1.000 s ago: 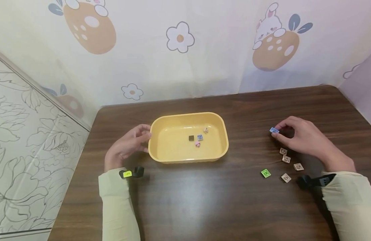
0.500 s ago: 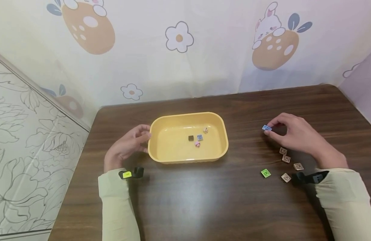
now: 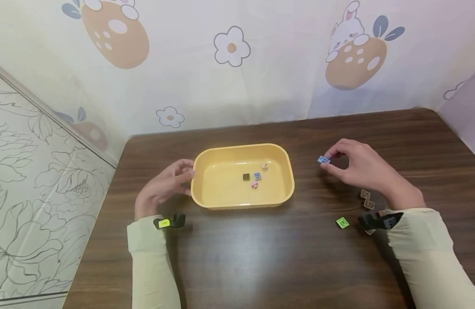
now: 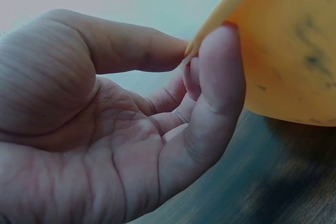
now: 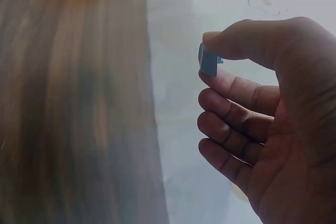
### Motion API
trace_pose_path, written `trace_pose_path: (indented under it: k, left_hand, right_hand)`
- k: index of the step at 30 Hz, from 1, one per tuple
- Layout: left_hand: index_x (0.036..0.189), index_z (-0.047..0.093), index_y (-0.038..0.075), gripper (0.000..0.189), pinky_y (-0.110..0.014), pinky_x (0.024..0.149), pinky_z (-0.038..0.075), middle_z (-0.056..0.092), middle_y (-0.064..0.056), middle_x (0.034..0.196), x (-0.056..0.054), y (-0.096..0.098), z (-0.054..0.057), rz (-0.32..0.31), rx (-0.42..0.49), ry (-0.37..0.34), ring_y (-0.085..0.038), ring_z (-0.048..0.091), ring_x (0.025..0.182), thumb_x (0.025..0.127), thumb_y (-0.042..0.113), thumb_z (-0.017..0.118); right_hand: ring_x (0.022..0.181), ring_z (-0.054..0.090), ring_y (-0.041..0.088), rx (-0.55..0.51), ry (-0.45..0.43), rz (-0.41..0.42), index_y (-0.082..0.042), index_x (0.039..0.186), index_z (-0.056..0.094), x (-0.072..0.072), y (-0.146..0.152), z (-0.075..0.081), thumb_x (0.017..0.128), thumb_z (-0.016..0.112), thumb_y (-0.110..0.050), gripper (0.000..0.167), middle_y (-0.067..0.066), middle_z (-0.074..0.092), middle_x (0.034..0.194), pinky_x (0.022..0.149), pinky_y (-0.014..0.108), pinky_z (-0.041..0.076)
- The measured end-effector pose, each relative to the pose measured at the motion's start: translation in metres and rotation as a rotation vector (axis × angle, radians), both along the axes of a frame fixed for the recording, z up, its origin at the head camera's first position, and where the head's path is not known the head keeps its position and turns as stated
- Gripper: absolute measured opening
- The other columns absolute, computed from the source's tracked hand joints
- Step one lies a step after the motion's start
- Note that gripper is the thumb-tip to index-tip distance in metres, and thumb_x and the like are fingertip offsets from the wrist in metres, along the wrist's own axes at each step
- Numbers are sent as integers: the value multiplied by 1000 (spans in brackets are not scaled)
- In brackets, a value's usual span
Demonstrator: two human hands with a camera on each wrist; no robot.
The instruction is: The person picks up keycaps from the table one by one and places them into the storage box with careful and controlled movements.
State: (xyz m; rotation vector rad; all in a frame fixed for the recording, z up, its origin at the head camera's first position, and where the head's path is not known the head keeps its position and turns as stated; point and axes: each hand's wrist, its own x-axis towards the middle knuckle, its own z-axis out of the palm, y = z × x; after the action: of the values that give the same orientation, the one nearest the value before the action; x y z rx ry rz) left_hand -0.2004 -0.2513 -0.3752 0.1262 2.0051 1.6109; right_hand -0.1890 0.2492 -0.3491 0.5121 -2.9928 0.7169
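Pinching a small blue tile (image 3: 324, 160), the right hand (image 3: 355, 165) has shifted left over the table (image 3: 237, 249), narrowing the gap to the yellow tray (image 3: 219, 191) but still outside it, while the left hand (image 3: 167, 180) grips the tray's left rim.

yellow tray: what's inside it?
A dark piece, a blue piece, a pink piece and a pale piece. The floor of the yellow tray directly under them is covered, so can't be seen.
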Motion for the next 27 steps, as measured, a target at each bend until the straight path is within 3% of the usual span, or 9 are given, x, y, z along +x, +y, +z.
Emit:
trace_pose_path:
  k: [19,27]
  left_hand:
    - [144,37,-5,42,-39,83,65,57,-14,123,0,0,0,4,6,-19,-20,68,104,110,14,53]
    - [143,38,-5,41,-39,83,65,57,-15,124,-1,0,0,0,7,-12,-21,68,104,110,15,53]
  right_hand:
    - [97,63,23,-79,26,102,-16,101,75,-15,-47,15,92,82,-26,15,3,72,107,82,41,51]
    - [101,65,23,-93,25,132,-14,102,75,-18,-61,16,92,82,-23,15,4,72,105,89,48,54]
